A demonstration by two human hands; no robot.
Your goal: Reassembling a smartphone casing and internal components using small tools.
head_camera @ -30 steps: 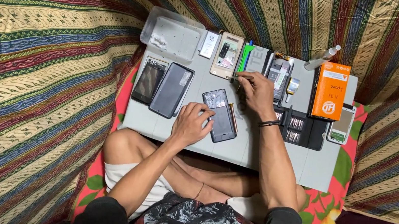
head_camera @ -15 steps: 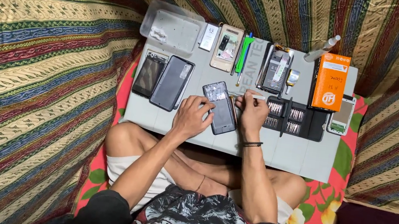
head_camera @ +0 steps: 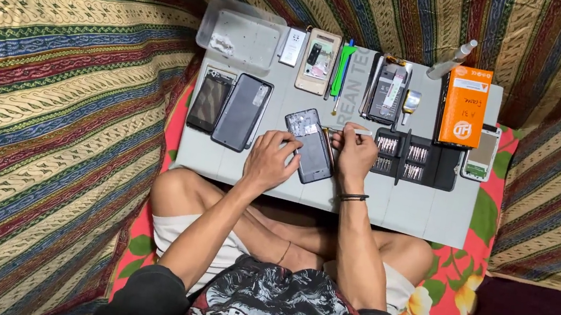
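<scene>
— Head view: what do the hands grip?
— At frame centre, the left hand (head_camera: 267, 161) grasps a dark opened phone (head_camera: 309, 145) on the grey work mat (head_camera: 403, 210); the right hand (head_camera: 355, 154) pinches a thin metal tool (head_camera: 347, 131) beside it.
— Around them?
— A black bit case (head_camera: 417, 161) lies right, an orange box (head_camera: 465, 106) upper right.

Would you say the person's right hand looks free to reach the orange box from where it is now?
Probably yes. The right hand holds a thin tool beside the open phone, and the orange box lies up and to its right, with only the flat black bit case between them.
</scene>
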